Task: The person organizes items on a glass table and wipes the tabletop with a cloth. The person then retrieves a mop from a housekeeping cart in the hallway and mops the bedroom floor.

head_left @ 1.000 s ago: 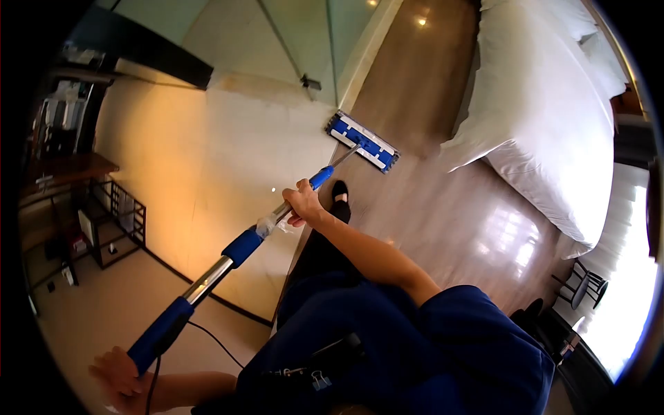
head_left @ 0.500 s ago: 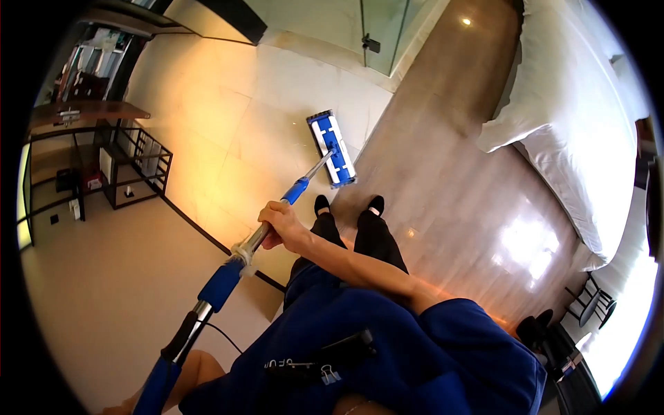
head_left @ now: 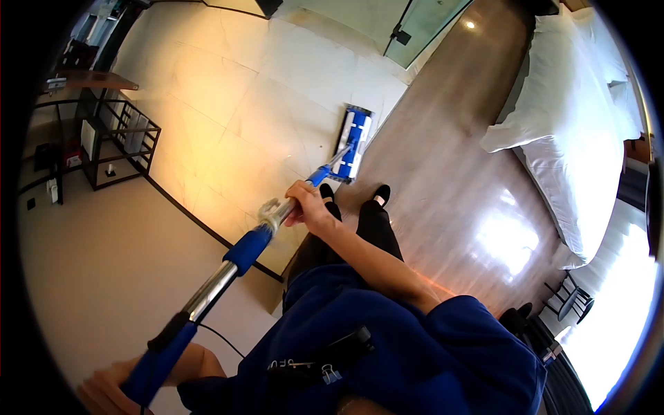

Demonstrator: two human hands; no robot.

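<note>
A flat mop with a blue and white head (head_left: 353, 143) lies on the pale tiled floor, close to the seam with the wood floor. Its metal pole (head_left: 211, 290) runs slantwise toward me, with blue sleeves and a whitish wrap partway down. My right hand (head_left: 306, 205) is closed round the lower pole, just below that wrap. At the lower left, my left hand (head_left: 109, 389) grips the blue handle end, slightly blurred, with part of it hidden behind the handle. My feet in black shoes (head_left: 381, 194) stand just behind the mop head.
On the right is a bed with white linen (head_left: 553, 159). A glass door (head_left: 422, 31) stands at the top. To the left are a black metal rack (head_left: 124, 145) and a wooden shelf (head_left: 104, 80). A dark chair (head_left: 571, 301) is at the lower right.
The mop head has moved right across the tiles and turned, its far end now tilting right. My right hand has shifted right with the pole, and more of my left hand shows.
</note>
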